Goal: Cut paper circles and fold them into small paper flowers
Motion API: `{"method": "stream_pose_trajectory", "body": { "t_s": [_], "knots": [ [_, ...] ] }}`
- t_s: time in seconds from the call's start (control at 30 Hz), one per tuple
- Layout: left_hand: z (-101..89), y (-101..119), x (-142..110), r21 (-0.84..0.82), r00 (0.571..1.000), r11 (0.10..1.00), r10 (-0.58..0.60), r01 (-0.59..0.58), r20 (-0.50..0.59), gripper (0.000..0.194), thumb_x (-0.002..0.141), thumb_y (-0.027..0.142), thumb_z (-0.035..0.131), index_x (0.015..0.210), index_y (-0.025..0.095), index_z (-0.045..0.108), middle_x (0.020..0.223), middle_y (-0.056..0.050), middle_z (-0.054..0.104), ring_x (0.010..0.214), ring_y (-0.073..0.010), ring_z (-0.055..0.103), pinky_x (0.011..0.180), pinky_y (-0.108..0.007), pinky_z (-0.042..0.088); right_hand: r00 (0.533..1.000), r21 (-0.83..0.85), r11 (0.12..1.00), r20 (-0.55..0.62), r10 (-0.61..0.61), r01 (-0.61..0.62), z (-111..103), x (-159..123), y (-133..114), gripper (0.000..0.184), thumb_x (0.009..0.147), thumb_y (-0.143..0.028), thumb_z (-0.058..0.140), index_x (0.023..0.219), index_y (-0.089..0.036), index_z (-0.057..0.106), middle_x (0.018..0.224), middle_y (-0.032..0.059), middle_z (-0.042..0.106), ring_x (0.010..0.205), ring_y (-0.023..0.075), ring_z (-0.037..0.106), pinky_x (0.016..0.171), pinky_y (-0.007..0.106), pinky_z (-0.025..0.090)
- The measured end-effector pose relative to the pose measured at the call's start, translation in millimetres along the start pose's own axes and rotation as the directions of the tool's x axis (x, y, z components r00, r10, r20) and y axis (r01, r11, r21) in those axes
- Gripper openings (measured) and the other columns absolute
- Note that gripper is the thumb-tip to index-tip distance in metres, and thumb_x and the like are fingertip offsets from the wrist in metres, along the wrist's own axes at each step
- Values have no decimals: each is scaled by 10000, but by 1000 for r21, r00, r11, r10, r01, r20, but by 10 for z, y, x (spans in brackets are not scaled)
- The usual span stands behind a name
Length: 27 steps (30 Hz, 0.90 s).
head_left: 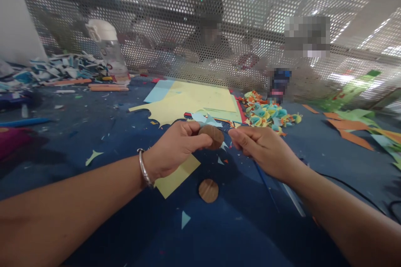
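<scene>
My left hand (181, 146), a silver bangle on its wrist, pinches a round brown cardboard disc (213, 137) between thumb and fingers, raised above the table. Just right of the disc, my right hand (260, 144) is closed with thumb pressed to fingers; whatever it grips is too small or hidden to make out. A second brown cardboard disc (208, 190) lies flat on the dark blue table below the hands. Under my left hand is a square of yellow paper (180, 177), partly covered by the hand.
Stacked coloured paper (203, 96) lies beyond my hands, with small folded paper pieces (266, 110) to its right. A white-lidded bottle (111, 52) stands at the back left near paper strips (65, 69). Orange strips (347, 125) lie right. Behind rises a perforated metal screen (150, 29).
</scene>
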State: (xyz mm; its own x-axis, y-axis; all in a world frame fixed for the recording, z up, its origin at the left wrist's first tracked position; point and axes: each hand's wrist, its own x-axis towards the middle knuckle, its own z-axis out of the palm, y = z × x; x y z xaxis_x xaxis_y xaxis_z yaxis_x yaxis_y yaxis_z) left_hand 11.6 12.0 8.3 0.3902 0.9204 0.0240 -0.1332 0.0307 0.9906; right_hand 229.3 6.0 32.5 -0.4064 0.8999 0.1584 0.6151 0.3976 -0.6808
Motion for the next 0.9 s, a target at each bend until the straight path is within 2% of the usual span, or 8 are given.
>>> {"method": "stream_pose_trajectory", "body": {
  "t_s": [0.1, 0.27, 0.47, 0.67, 0.73, 0.8, 0.9],
  "knots": [
    [3, 7, 9, 3, 1000, 1000, 6, -6, 5, 77, 704, 173, 690, 750, 161, 751, 784, -30, 727, 777, -158, 617, 804, -315, 454, 1000, 3, 1000, -1, 1, -1, 1, 0, -3, 552, 989, -641, 434, 647, -211, 483, 551, -53, 379, 505, 103, 346, 504, 265, 273],
    [17, 26, 6, 12, 1000, 1000, -13, 14, -5, 117, 701, 180, 696, 792, 147, 763, 792, -37, 727, 776, -164, 617, 801, -323, 460, 1000, 41, 999, 10, 6, -6, 23, 27, -18, 569, 977, -668, 430, 641, -212, 483, 533, -63, 331, 482, 99, 294, 481, 265, 244],
    [38, 48, -31, -21, 992, 999, -28, 31, 121, 120, 727, 121, 647, 754, 149, 760, 769, -21, 692, 756, -141, 607, 813, -298, 477, 1000, 80, 997, 5, 20, -21, 47, 23, -24, 587, 956, -698, 445, 638, -205, 486, 545, -63, 353, 481, 89, 301, 472, 255, 248],
    [14, 1, -23, 47, 997, 996, 68, -70, 44, 181, 752, 85, 642, 867, 172, 751, 847, -3, 715, 817, -139, 639, 845, -281, 490, 995, 253, 962, 12, 102, -102, 92, 35, 31, 562, 927, -716, 487, 730, -195, 560, 534, -86, 301, 460, 82, 249, 443, 241, 206],
    [31, 1, -29, 15, 997, 997, 78, -78, 29, 178, 735, 72, 670, 875, 172, 718, 822, 16, 700, 788, -129, 641, 801, -269, 496, 994, 263, 959, 0, 109, -105, 101, 39, 21, 511, 876, -686, 604, 750, -191, 573, 556, -79, 354, 484, 83, 288, 459, 239, 228],
    [61, 9, -40, -48, 997, 996, 71, -70, 21, 168, 714, 64, 709, 845, 166, 683, 758, 40, 666, 734, -112, 630, 755, -253, 496, 994, 260, 960, 0, 111, -107, 106, 33, -10, 452, 820, -623, 715, 786, -186, 607, 613, -53, 471, 534, 94, 371, 498, 244, 286],
    [105, 16, -55, -135, 999, 990, 45, -44, 7, 115, 738, 98, 746, 820, 149, 683, 753, 31, 674, 720, -98, 627, 749, -241, 498, 995, 315, 944, -3, 103, -97, 122, 2, -73, 393, 813, -559, 747, 832, -183, 638, 710, -16, 570, 604, 115, 449, 553, 255, 345]
  ]
}}
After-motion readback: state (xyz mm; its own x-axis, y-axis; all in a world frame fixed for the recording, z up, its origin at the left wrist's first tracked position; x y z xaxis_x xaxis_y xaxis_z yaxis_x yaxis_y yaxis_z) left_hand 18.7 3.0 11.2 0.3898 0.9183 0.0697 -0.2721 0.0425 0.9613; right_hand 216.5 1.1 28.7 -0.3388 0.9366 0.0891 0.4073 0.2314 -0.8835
